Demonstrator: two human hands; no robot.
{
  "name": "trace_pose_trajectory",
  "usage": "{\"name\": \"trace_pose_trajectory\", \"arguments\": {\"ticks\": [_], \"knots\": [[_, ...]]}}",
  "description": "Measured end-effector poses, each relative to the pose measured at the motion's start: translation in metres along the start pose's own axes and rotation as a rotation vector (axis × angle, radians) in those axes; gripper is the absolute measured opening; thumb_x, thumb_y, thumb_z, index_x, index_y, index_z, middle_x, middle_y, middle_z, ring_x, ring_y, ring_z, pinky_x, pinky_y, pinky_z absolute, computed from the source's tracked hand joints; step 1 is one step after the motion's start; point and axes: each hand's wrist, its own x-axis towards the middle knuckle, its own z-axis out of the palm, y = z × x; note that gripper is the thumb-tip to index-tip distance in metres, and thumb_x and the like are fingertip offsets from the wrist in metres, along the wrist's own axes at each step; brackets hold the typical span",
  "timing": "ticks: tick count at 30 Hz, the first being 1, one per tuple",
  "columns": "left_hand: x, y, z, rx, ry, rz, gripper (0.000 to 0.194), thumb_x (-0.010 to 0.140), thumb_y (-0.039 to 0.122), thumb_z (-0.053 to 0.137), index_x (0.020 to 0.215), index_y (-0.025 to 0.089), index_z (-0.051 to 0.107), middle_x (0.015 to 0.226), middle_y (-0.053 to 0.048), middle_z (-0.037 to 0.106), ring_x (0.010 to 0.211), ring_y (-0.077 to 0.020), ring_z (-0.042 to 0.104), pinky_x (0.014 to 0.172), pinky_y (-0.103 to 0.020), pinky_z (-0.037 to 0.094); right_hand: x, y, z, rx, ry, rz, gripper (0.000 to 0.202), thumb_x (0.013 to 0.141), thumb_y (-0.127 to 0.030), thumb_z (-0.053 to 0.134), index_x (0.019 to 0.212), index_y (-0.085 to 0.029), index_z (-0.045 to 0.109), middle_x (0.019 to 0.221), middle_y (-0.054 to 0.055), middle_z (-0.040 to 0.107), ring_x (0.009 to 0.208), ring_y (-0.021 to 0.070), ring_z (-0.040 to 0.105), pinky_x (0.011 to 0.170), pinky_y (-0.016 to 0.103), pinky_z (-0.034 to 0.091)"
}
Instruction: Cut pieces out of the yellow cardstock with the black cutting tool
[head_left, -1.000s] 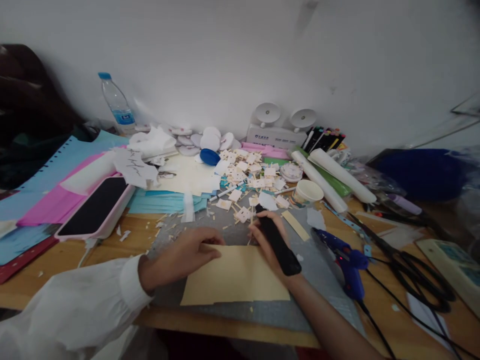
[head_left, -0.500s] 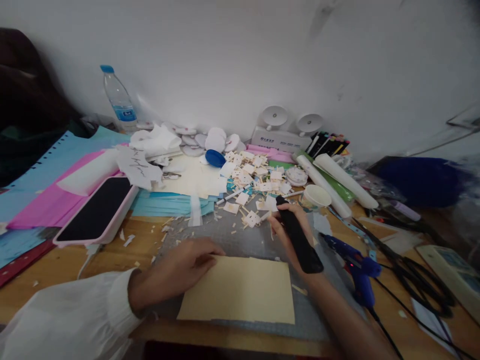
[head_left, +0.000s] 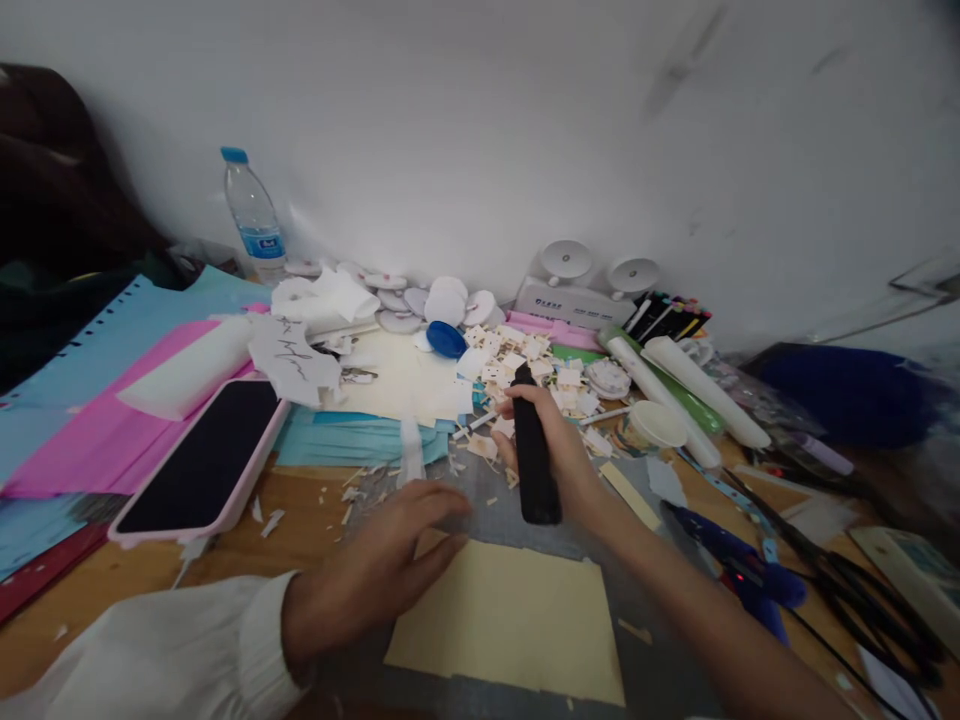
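Observation:
A pale yellow sheet (head_left: pixel 517 625), seemingly card or thick paper, lies on the grey cutting mat (head_left: pixel 491 515) near the table's front. My left hand (head_left: pixel 409 550), in a white sleeve, is over the sheet's upper left corner, thumb and fingers apart. Whether the thumb presses on the sheet is hard to tell. My right hand (head_left: pixel 559 435) grips a long black tool (head_left: pixel 536 465), shaped like a stapler, above the mat beyond the sheet. Its underside is hidden. A narrow yellow strip (head_left: pixel 628 493) shows beside my right forearm.
Small cream cutouts (head_left: pixel 517 350) are heaped behind my right hand, near a paper cup (head_left: pixel 658 425). At right are a blue glue gun (head_left: pixel 739 565) and black scissors (head_left: pixel 862 610). A phone (head_left: pixel 206 460) lies at left; a water bottle (head_left: pixel 255 220) stands behind.
My right hand has moved left with the black tool, which now points more straight away from me. My left hand's fingers have spread. The whole view has shifted slightly.

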Motion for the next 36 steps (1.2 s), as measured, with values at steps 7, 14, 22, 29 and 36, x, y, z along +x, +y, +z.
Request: {"name": "trace_pose_trajectory", "arguments": {"ticks": [7,14,22,29,36], "knots": [[0.013,0.021,0.015,-0.618,-0.194,-0.183,0.037,0.085,0.039,0.064,0.110,0.016,0.049,0.101,-0.007,0.060,0.083,-0.0171,0.061,0.071,-0.031,0.051,-0.018,-0.038,0.002,-0.352,-0.250,-0.268,0.058,0.079,-0.005,0.052,0.135,-0.022,0.046,0.102,0.013,0.063,0.094,0.0297,0.058,0.079,0.045,0.051],[0.011,0.030,0.007,-0.983,-0.358,-0.291,0.032,0.085,0.029,0.066,0.103,0.016,0.044,0.094,-0.008,0.066,0.085,-0.0170,0.063,0.075,-0.032,0.046,-0.029,-0.042,-0.037,0.084,-0.249,-0.139,0.064,0.090,-0.007,0.041,0.147,-0.032,0.025,0.129,0.010,0.056,0.105,0.0211,0.061,0.089,0.041,0.054],[0.016,0.042,0.011,-1.194,-0.556,-0.226,0.032,0.088,0.030,0.065,0.113,0.017,0.050,0.113,-0.013,0.066,0.101,-0.0215,0.066,0.092,-0.040,0.047,-0.080,-0.040,-0.065,0.514,-0.109,0.340,0.031,0.091,-0.034,0.056,0.121,-0.030,0.060,0.111,0.008,0.068,0.096,0.0205,0.067,0.078,0.032,0.058],[0.014,0.061,0.043,-0.779,-0.547,-0.201,0.033,0.093,0.043,0.051,0.105,0.014,0.059,0.103,-0.010,0.067,0.100,-0.0224,0.064,0.088,-0.035,0.051,-0.097,-0.056,-0.044,0.849,-0.360,0.549,0.031,0.093,-0.048,0.050,0.115,-0.029,0.060,0.082,0.001,0.066,0.053,0.0122,0.057,0.040,0.021,0.044],[-0.026,0.048,0.039,0.173,-0.513,0.128,0.058,0.086,0.025,0.058,0.141,0.017,0.042,0.148,-0.015,0.041,0.136,-0.0299,0.040,0.114,-0.045,0.032,-0.111,-0.015,-0.073,0.844,0.086,0.533,0.016,0.095,-0.041,0.050,0.096,-0.026,0.055,0.074,-0.003,0.056,0.061,0.0111,0.056,0.055,0.022,0.048]]}}
